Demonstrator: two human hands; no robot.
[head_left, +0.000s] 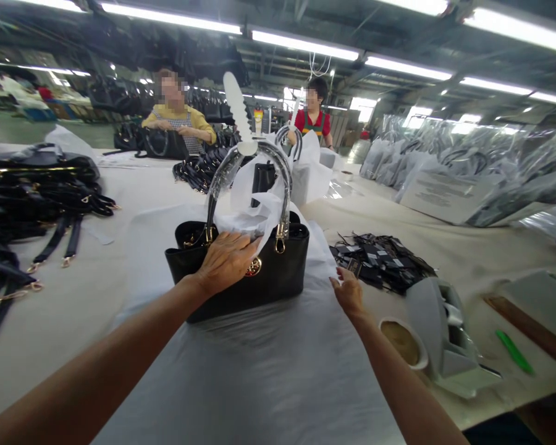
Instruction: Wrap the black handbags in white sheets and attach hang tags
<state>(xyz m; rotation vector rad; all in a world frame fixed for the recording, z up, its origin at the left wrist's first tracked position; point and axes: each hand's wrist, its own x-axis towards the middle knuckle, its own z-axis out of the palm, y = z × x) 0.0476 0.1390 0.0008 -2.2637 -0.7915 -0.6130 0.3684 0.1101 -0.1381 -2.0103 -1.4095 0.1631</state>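
Observation:
A black handbag (278, 275) with a round gold emblem stands upright on a sheet of white tissue paper (278, 371). Clear film wraps its two raised handles (225, 170), and a white notched strip (238, 108) rises from their top. My left hand (229, 259) lies across the bag's front upper edge, fingers stretched out, touching the white paper (271, 213) in its opening. To the right of the bag, my right hand (349, 293) reaches to the edge of a pile of black hang tags (384, 259); its thumb and forefinger look slightly apart, with no tag clearly between them.
Black straps with gold clasps (50, 191) are heaped at left. At right are a grey tape dispenser (445, 334), a round tub (401, 343), a green tool (514, 352) and film-wrapped bags (463, 167). Two people (180, 120) work across the table.

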